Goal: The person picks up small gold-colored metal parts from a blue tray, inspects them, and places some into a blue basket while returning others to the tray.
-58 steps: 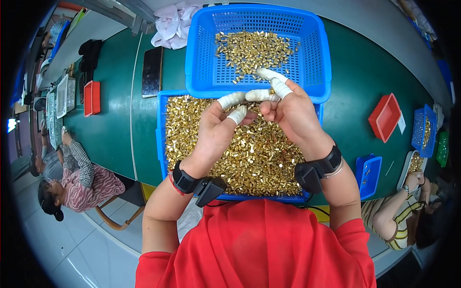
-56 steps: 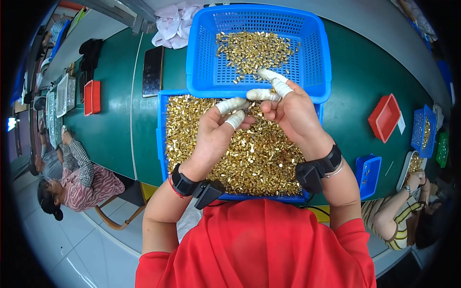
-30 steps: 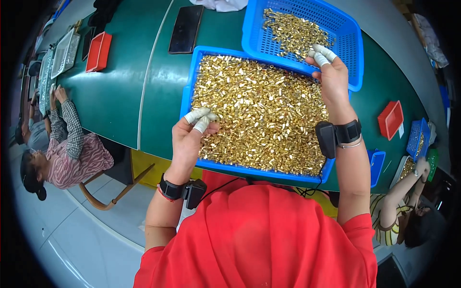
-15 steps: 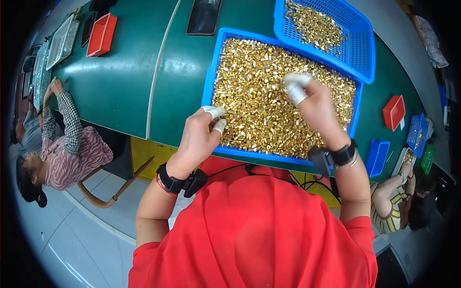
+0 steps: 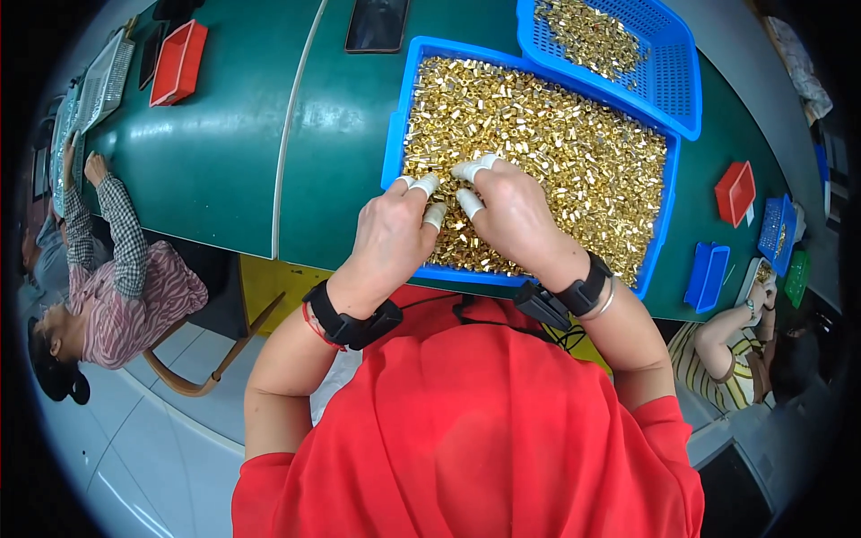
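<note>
- Left hand [image 5: 390, 235] and right hand [image 5: 513, 213], fingers curled, pinch small gold metal parts [image 5: 556, 143] at the shallow blue plastic tray's [image 5: 392, 152] near edge.
- Loose pieces could spill onto the green worktop [image 5: 233, 152].

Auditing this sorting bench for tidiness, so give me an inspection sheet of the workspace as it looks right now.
Surface: green table, long, shared.
Job's things: blue tray heaped with small brass parts; blue basket beyond it, partly filled.
Clutter: red bin, dark phone, red and blue bins at right.
Hands: left hand and right hand close together over the parts, white finger cots on.
Cables: black lead by the wrist bands.
Surroundings: seated co-workers both sides.
</note>
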A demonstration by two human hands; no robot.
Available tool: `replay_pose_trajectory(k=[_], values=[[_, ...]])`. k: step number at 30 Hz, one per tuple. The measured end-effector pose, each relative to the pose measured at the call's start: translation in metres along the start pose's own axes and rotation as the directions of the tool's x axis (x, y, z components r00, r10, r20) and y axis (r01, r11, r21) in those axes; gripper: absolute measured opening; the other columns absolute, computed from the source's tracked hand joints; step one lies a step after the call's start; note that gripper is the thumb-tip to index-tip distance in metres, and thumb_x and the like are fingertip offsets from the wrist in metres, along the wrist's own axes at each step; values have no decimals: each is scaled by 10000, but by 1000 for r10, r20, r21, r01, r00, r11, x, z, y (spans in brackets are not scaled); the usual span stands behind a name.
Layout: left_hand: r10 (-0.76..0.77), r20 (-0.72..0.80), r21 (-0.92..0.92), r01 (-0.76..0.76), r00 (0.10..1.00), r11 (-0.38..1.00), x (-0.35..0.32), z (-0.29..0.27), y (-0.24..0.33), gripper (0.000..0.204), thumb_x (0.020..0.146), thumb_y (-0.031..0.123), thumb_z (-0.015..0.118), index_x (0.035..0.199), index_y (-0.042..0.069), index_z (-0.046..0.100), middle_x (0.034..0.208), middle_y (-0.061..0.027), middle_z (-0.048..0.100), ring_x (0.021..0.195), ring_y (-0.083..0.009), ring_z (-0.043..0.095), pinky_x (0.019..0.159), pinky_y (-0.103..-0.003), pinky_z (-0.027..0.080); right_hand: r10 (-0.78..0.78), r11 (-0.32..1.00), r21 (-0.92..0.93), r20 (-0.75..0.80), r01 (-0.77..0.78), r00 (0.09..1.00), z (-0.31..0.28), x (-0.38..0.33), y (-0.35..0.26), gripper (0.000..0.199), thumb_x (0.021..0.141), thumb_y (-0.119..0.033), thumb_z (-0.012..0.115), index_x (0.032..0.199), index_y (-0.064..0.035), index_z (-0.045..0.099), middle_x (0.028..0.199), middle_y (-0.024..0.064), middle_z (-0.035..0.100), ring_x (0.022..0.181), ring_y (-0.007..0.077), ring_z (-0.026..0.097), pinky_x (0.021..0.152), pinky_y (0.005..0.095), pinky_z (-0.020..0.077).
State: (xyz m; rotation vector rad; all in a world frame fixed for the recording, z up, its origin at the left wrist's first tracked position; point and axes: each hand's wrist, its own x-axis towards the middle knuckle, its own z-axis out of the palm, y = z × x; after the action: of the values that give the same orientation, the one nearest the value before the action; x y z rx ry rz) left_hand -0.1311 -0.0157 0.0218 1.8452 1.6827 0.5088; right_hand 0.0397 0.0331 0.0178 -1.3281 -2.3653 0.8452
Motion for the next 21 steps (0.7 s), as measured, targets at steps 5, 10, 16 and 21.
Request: replay_pose_trajectory(k=[5, 10, 16, 21], values=[[-18, 33, 66, 16, 999, 998, 6, 2, 1, 166, 761, 61, 651, 903, -19, 617, 813, -199, 599, 692, -375, 623, 606, -452, 510, 60, 993, -104, 136, -46, 989, -3, 9, 0, 247, 760, -95, 691, 992, -16, 663, 844, 187, 623, 800, 370, 612, 727, 444, 498], [-12, 35, 58, 10, 999, 998, 13, 5, -3, 209, 756, 59, 665, 953, -10, 650, 770, -197, 600, 656, -368, 605, 584, -442, 485, 17, 997, -72, 255, 2, 967, -6, 24, 8, 235, 744, -97, 698, 960, -12, 662, 824, 193, 615, 781, 359, 615, 701, 439, 502], [-10, 39, 21, 9, 999, 1000, 11, 7, -7, 70, 690, 24, 634, 731, -10, 589, 738, -190, 588, 674, -376, 620, 608, -460, 510, -107, 993, -14, 273, 115, 956, -9, 23, 13, 239, 723, -88, 704, 944, -11, 656, 801, 181, 609, 761, 352, 615, 676, 440, 500], [32, 22, 47, -33, 999, 998, 6, 13, -7, 167, 744, 73, 669, 895, 1, 669, 714, -185, 603, 627, -370, 601, 566, -452, 485, -153, 987, -4, 290, 161, 945, -5, 27, 19, 266, 709, -88, 708, 958, -14, 650, 785, 177, 605, 755, 350, 613, 674, 441, 499]])
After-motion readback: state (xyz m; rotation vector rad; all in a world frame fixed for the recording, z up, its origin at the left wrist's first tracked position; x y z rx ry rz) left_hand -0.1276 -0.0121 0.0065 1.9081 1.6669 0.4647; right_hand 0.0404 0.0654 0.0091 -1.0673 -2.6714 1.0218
